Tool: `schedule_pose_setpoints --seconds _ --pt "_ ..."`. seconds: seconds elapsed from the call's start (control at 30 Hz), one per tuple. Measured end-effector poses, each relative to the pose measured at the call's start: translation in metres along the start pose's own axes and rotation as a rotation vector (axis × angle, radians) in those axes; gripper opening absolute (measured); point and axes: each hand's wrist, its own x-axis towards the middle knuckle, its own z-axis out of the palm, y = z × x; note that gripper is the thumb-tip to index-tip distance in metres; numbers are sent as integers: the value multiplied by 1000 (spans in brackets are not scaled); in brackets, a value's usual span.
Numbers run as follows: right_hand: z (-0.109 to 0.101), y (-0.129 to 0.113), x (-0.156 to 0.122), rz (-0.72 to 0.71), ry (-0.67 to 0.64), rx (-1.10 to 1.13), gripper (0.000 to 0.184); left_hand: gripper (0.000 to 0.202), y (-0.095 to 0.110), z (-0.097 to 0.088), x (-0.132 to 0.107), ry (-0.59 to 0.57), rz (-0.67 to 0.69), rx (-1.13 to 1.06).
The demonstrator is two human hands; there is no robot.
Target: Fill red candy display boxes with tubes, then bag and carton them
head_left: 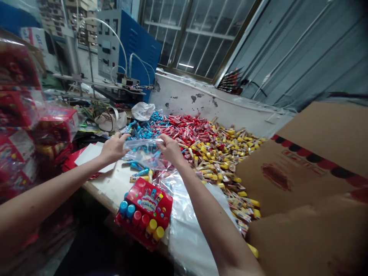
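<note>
A clear plastic bag (146, 155) is stretched between my two hands above the table. My left hand (114, 147) pinches its left edge, and my right hand (170, 148) grips its right edge. Below the bag, at the table's front edge, sits a red display box (148, 203) labelled bubble gum. Blue, red and yellow capped tubes stick out along its front. Right of the box lie more clear plastic bags (191, 222), partly under my right forearm. Behind my hands spreads a large heap of small tubes, blue (140, 130), red (186, 128) and yellow (212, 153).
Plastic-wrapped red boxes (20, 109) are stacked at the left. A large cardboard carton (301, 172) stands open at the right. White sheets (93, 157) lie beside my left forearm. A blue machine (138, 50) with hoses stands at the back, near a barred window (195, 34).
</note>
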Motion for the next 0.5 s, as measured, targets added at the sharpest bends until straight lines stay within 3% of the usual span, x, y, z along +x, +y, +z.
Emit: schedule_pose_setpoints --seconds 0.1,0.2,0.27,0.33,0.5 --pt "21 -9 -2 -36 -74 -97 20 34 6 -9 -2 -42 -7 -47" --pt "37 -9 -4 38 -205 -244 34 28 2 -15 -7 -58 -91 -33" --pt "48 -5 -6 127 -254 -325 25 24 -5 -16 -18 -3 -131 -24" --pt "61 2 -9 199 -255 -335 13 22 -12 -11 -39 54 -166 -56" --pt "96 19 -17 302 -266 -162 22 29 -17 25 -111 144 -394 -357"
